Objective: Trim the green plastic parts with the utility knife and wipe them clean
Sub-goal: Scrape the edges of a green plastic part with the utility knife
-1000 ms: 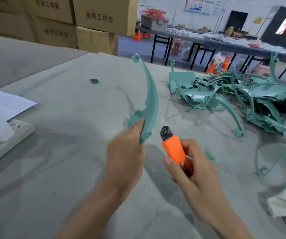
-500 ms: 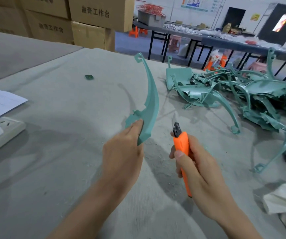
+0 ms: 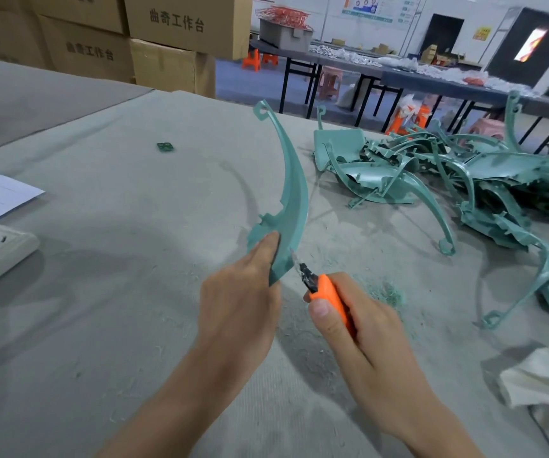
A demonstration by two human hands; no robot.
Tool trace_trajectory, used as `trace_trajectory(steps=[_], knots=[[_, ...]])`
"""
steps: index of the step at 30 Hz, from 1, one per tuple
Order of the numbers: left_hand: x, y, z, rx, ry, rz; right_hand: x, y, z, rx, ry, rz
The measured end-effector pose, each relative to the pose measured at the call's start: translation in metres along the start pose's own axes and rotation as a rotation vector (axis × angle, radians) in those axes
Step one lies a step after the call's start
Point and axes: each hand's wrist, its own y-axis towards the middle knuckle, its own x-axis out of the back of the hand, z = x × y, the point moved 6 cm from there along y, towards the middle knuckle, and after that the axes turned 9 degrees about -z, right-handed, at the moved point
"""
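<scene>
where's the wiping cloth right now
In the head view the white cloth lies crumpled on the table at the lower right edge, right of the right hand and nearer the person than the pile of green parts.

**Bright diffuse indoor light, wide-angle warp**

Even light from overhead. Soft shadows on the desk [image 3: 101,325]: a broad one at 9 o'clock, a thin curved one at the green part's [image 3: 294,200] 9 o'clock. Bright panel [image 3: 531,44] at 2 o'clock blown out. Edges bow outward; far background slightly soft.
</scene>
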Motion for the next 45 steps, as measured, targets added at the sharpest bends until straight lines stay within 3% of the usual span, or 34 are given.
trace_trajectory(steps=[6, 12, 24, 33, 45], knots=[[-0.003, -0.001, -0.002, -0.017, -0.001, 0.036, 0.001, 0.0, -0.001, -0.004, -0.024, -0.028], [0.003, -0.005, -0.011, -0.11, -0.062, -0.091, 0.006, 0.004, -0.002, -0.014, -0.033, -0.106], [0.004, -0.014, -0.022, -0.153, -0.176, -0.108, 0.026, 0.016, -0.018, -0.098, -0.002, -0.201], [0.012, -0.009, -0.02, -0.155, -0.151, -0.233, 0.013, 0.004, 0.007, 0.057, -0.012, -0.136], [0.004, -0.02, -0.023, -0.153, -0.239, -0.185, 0.028, 0.013, -0.018, -0.085, 0.037, -0.243]])
